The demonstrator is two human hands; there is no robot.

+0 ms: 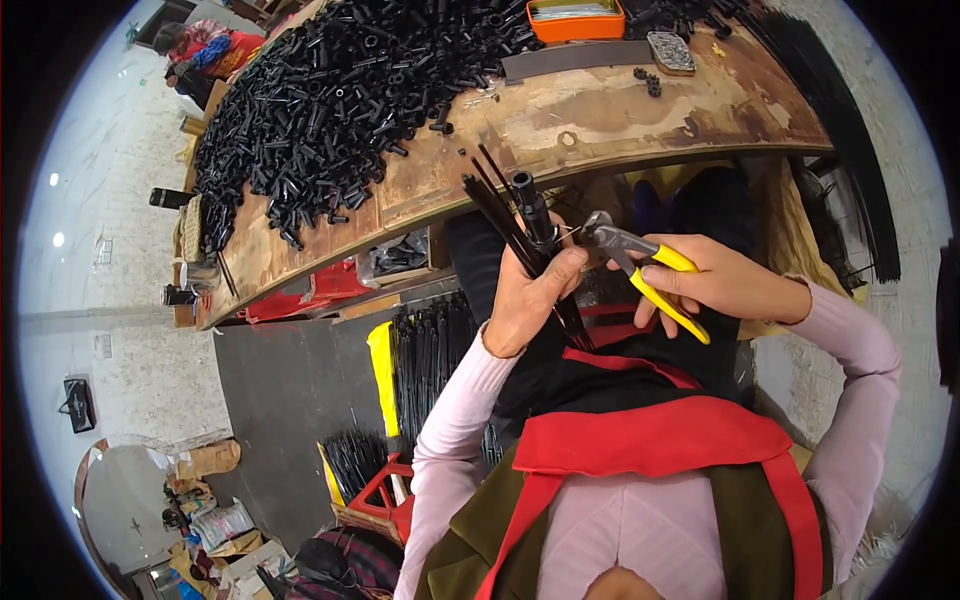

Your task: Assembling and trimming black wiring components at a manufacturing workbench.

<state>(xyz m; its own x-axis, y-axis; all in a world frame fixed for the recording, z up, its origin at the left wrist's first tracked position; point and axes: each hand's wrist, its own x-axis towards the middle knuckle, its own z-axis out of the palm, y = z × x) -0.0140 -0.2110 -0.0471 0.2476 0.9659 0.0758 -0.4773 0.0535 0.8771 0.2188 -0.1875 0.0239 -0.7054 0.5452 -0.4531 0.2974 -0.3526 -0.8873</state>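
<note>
My left hand point(530, 305) is closed round a black tubular plastic part point(530, 200) and a bunch of thin black rods point(488, 208), which look like umbrella ribs. The tube's hollow end points up and away from me. In my right hand point(740, 272) are pincers with yellow handles point(672, 304). Their metal jaws point(598, 228) are beside the tube, near a thin wire close to my left fingers. Whether the jaws grip the wire is too small to tell. Both hands are above my lap, in front of the bench edge.
On the worn wooden bench point(590, 125) lies a large heap of black plastic tubes point(330, 110). An orange box point(577, 22) and a metal tin point(671, 53) stand at the back. Long black rods point(845, 130) hang over the right end. More rod bundles point(430, 360) stand below left, near a red crate point(385, 495).
</note>
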